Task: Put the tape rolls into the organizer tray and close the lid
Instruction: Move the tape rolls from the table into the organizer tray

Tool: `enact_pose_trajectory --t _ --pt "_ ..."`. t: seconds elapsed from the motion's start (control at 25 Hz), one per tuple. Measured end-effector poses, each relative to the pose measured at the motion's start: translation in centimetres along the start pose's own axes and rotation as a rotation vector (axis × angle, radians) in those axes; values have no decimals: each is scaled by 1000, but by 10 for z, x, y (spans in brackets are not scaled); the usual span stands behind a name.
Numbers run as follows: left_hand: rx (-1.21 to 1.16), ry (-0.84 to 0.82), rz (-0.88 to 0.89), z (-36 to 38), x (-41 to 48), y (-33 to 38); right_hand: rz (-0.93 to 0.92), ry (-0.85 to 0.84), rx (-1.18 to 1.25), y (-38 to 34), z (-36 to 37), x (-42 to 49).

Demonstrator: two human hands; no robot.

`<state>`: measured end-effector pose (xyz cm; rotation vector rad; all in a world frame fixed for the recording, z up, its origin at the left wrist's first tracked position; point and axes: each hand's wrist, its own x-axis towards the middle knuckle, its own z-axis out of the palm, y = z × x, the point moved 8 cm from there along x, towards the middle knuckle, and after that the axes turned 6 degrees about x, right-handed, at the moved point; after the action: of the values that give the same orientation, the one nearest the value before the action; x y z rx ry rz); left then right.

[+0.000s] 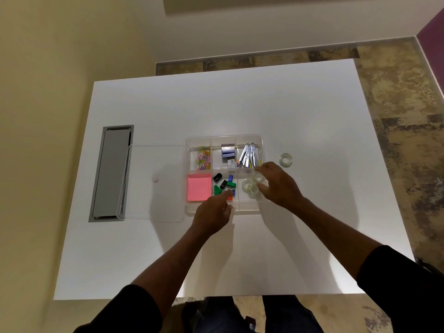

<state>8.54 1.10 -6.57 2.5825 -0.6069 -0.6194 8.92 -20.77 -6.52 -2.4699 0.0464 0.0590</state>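
A clear organizer tray [260,143] sits mid-table, its clear lid [156,183] lying flat to its left. My right hand [278,186] is over the tray's near right compartment, fingers closed around a clear tape roll [258,178]. Two more clear rolls [249,188] lie in that compartment beside it. One clear tape roll [286,160] rests on the table right of the tray. My left hand [212,213] rests at the tray's near edge, index finger pointing toward the middle compartment, holding nothing.
Other compartments hold coloured paper clips [203,157], staple boxes [227,152], metal clips [248,156], pink sticky notes [199,188] and binder clips [223,185]. A grey cable hatch [113,171] is set into the white table [216,104] at far left.
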Motion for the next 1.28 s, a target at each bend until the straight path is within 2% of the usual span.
enact_pose_trajectory --t 0.16,0.4,0.6,0.76,0.84,0.96,1.08,1.16,1.28 --pt "-12 8 -14 0 -4 -1 -90 -64 -288 -16 19 9" --pt "-26 9 -23 1 -11 0 -80 -81 -412 -11 28 11" --pt "-31 5 -24 4 -13 1 -54 33 -274 -1 11 9" --pt "-10 2 -22 5 -13 1 113 169 -145 28 -17 7" --pt "-9 0 -28 5 -14 -1 218 112 -169 52 -20 8" --pt "-4 1 -35 6 -15 -2 365 -130 -209 95 -8 12" --pt "4 -1 -36 8 -16 -3 354 -270 -236 115 4 16" --pt "12 -5 -33 10 -18 -4 344 -266 -271 118 8 19" --pt "28 -13 -15 12 -20 -2 298 -117 -379 106 2 18"
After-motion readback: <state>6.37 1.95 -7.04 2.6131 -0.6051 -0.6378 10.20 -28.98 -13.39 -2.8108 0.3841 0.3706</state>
